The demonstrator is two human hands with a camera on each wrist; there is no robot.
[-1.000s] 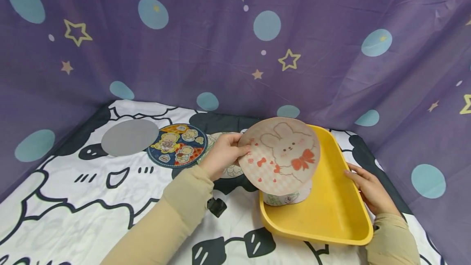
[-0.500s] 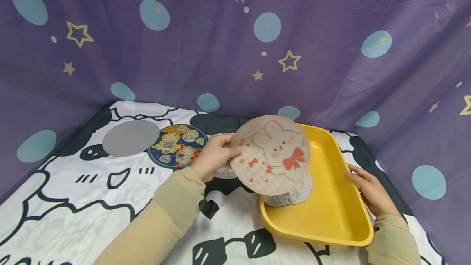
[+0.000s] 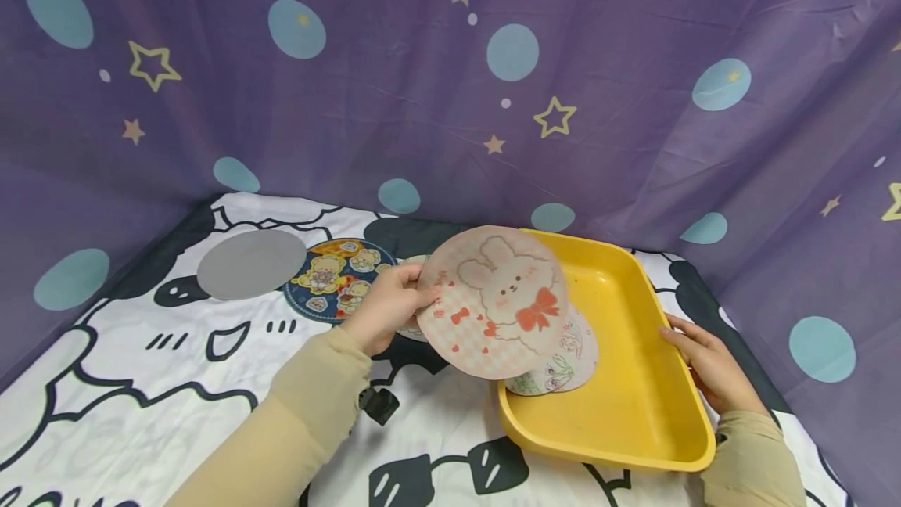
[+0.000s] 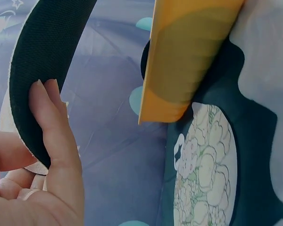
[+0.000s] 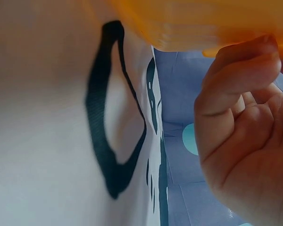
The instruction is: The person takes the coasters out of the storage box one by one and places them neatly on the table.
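Observation:
My left hand (image 3: 387,303) pinches the left edge of a round mouse pad (image 3: 500,296) printed with a rabbit and a red bow. In the left wrist view its dark, textured underside faces the camera, and the pad bends slightly. It overlaps the left side of a yellow tray (image 3: 622,421) in the head view. Inside that tray lies a pale patterned round pad (image 3: 573,362), partly covered by the rabbit one. With bent fingers, my right hand (image 3: 718,366) holds the tray's right rim; the right wrist view shows the fingertips at the tray's wall.
On the cloth to the left lie a plain grey disc (image 3: 251,264) and a dark blue round pad (image 3: 324,280) with bears. A pale leafy-patterned pad (image 4: 207,174) lies beside the tray, mostly behind my left hand in the head view. A purple curtain (image 3: 422,100) stands behind.
My left hand has moved left with the rabbit mouse pad, uncovering more of the tray and of the pale pad inside. My right hand and the tray have stayed put.

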